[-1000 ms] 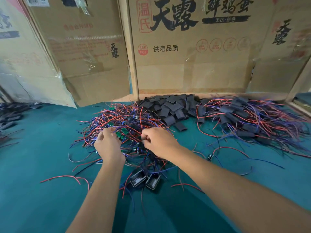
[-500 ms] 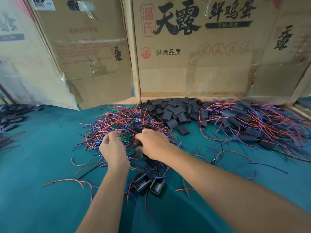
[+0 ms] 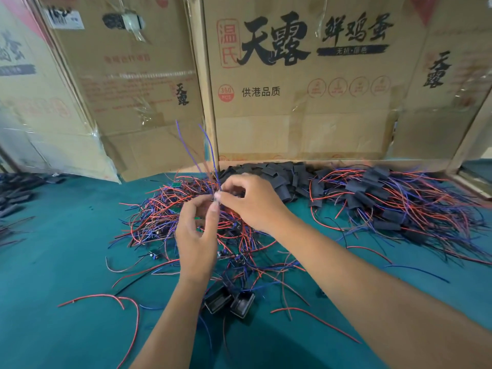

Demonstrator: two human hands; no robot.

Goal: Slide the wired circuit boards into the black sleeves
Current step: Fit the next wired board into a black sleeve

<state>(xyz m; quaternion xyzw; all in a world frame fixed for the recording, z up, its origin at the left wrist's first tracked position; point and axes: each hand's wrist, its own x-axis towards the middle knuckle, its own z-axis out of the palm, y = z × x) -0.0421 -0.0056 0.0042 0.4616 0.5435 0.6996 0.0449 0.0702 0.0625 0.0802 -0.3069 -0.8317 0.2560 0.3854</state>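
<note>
Two hands (image 3: 218, 206) pinch two blue wires (image 3: 198, 155).

Both hands (image 3: 217, 206) pinch blue wires (image 3: 203, 153) above wire pile (image 3: 165, 214), green table (image 3: 53, 262).

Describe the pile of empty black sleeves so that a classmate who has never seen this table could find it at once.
Start at the big cardboard box with bold black characters standing at the back of the green table. Directly at its foot lies the pile of black sleeves. Unlike the wire heaps on either side, it shows almost no red or blue wires.
</note>
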